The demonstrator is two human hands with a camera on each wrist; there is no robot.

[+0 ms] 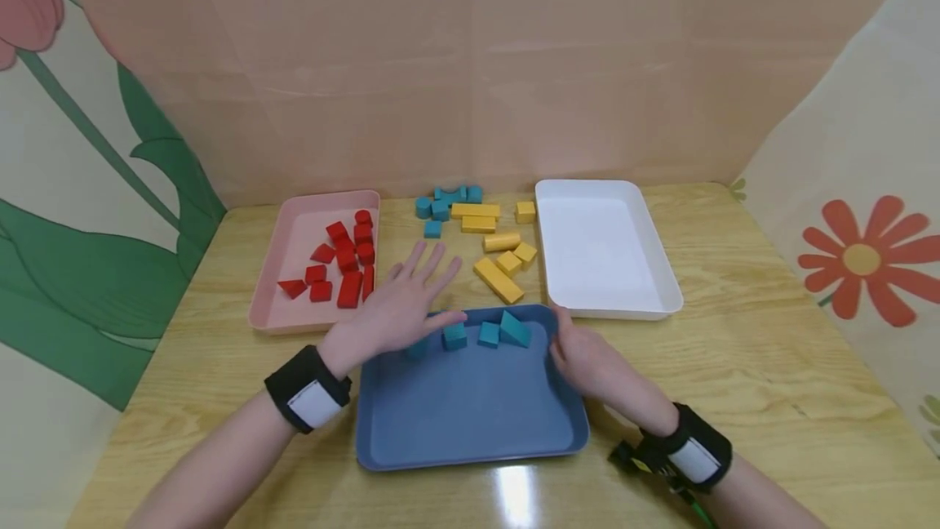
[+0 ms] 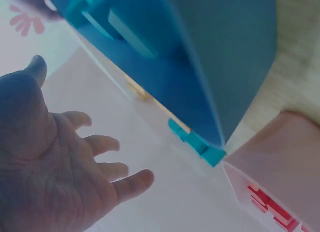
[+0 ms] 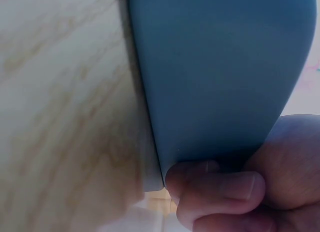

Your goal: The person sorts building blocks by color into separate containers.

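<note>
A blue tray [image 1: 470, 415] lies at the near middle of the table, with several teal blocks [image 1: 488, 335] along its far side. My left hand [image 1: 389, 304] hovers at the tray's far left corner, fingers spread and palm down, holding nothing. It partly covers one teal block in the head view. In the left wrist view, its bare palm [image 2: 55, 162] faces the camera. My right hand [image 1: 591, 362] grips the tray's far right corner. The right wrist view has its curled fingers [image 3: 220, 192] against the outer wall, the thumb up at the rim.
To the left, a pink tray [image 1: 294, 227] contains several red blocks [image 1: 347, 258]. A white tray [image 1: 609, 251] stands at the right with no blocks inside. Between them lie yellow blocks [image 1: 499, 280] and, farther back, more teal blocks [image 1: 439, 211]. A peach-coloured backdrop [image 1: 470, 64] rises behind the table.
</note>
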